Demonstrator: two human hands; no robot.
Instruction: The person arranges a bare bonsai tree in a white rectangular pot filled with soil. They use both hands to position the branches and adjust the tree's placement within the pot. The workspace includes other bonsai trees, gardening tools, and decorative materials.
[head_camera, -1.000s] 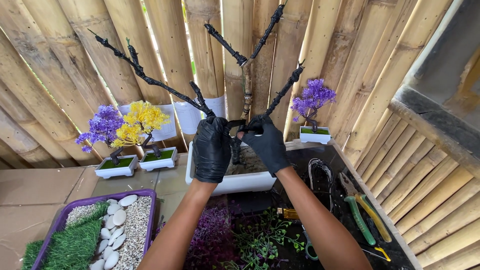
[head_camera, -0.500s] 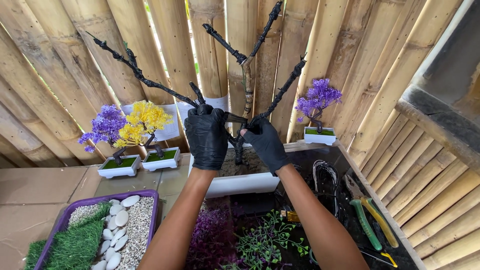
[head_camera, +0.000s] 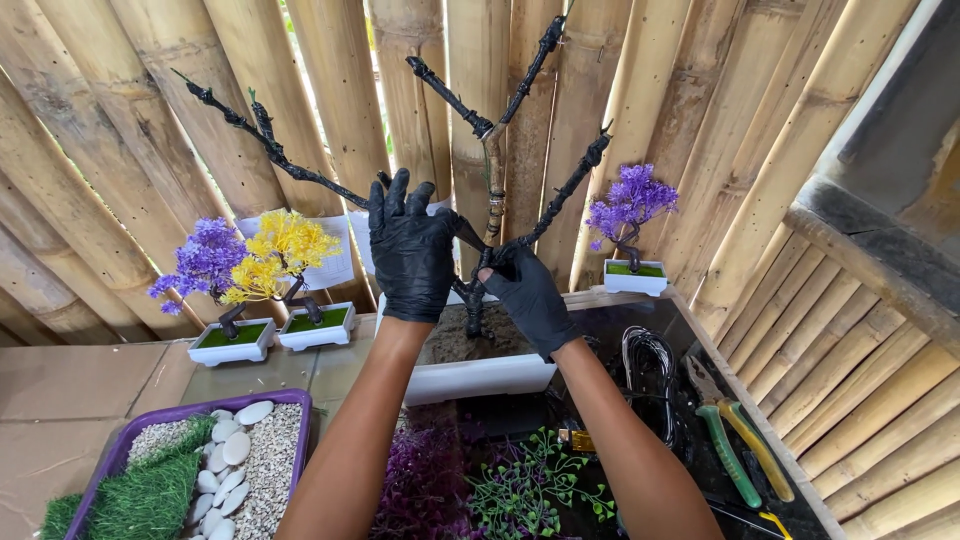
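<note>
Both my arms are up in front of me, bare forearms rising from the bottom of the view and leaning in toward each other. My left hand in its black glove shows its back to me, wrist straight, fingers spread and pointing up, not closed on anything I can see. My right hand, gloved black too, sits just beside it and lower, wrist bent inward, fingers curled into a tight pinch.

bare black-wrapped branched tree upright in white pot
</note>
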